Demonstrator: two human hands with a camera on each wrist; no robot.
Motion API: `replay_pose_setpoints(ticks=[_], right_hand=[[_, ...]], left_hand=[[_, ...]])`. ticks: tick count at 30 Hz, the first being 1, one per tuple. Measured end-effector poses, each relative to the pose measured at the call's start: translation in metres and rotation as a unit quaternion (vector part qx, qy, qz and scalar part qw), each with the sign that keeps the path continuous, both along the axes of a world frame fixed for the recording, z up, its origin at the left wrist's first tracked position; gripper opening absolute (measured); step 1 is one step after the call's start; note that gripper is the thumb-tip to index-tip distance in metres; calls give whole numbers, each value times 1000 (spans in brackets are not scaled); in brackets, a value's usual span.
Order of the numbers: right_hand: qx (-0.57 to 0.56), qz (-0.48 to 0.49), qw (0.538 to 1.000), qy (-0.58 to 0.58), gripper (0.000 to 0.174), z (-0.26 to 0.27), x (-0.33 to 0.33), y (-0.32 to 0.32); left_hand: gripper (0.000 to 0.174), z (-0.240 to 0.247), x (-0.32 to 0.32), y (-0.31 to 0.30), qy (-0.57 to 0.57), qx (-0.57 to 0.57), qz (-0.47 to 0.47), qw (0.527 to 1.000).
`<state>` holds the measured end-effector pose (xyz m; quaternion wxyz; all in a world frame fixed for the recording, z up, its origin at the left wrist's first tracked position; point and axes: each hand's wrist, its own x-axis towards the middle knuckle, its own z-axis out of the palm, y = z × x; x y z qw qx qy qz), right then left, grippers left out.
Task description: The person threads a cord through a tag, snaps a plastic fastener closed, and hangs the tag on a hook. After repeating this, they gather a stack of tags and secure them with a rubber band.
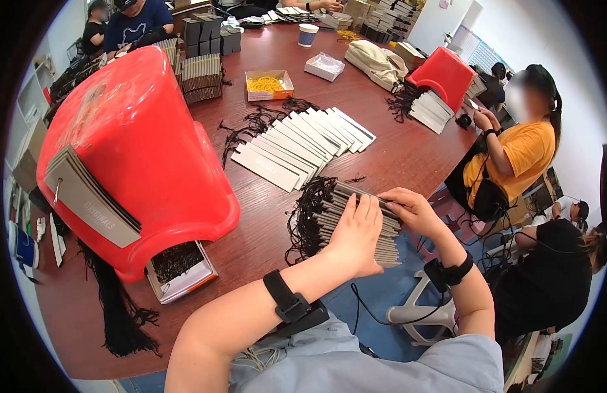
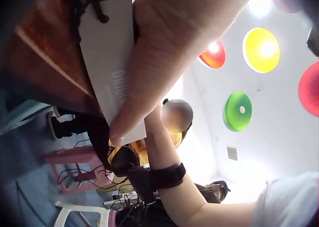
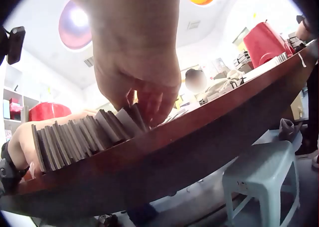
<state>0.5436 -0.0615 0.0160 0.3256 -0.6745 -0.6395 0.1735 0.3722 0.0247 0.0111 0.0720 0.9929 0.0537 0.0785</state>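
Observation:
A row of grey hang tags [image 1: 328, 219] with black strings stands on edge at the near edge of the table. My left hand [image 1: 357, 236] grips this row, and its thumb lies along a tag face printed with white letters [image 2: 107, 42] in the left wrist view. At the far right end of the row, my right hand [image 1: 413, 208] pinches the tags by their edges. Its fingertips sit behind the last leaning tags [image 3: 130, 120] in the right wrist view. The black strings [image 1: 303, 223] bunch up on the row's left side.
Fanned tags [image 1: 267, 164] lie beyond the row. A red upturned stool [image 1: 139, 118] carries a tag bundle [image 1: 94, 196], with an open box [image 1: 185, 275] beneath it. Farther back are a box of yellow bands [image 1: 269, 95] and a paper cup [image 1: 307, 36]. A person [image 1: 519, 144] sits at right.

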Motion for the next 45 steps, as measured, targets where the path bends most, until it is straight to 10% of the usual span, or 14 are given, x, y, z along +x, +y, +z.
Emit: replay_pose_setpoints(ticks=[16,19,23,32,41,45], right_hand=[[-136,42,971,191,43,17,-2,-12],[-91,149,975,-136,95,36,-18,-16],[-54,101,956,-271,94,32,-44,-16],[-46,92,970,-219,99,21,-25,-5],[-38,128,990,-55,106,11,-9,-3],[11,125,992,13,106,-3,-6,-5]], left_hand=[[103,-1,-1,1,-79,-28,-15,996],[105,-5,0,1,-136,-12,1,991],[106,1,2,0,-56,-38,7,998],[102,16,-23,37,-74,-24,70,994],[112,5,-35,61,-21,-252,19,967],[106,-14,-23,62,-176,-471,50,863]])
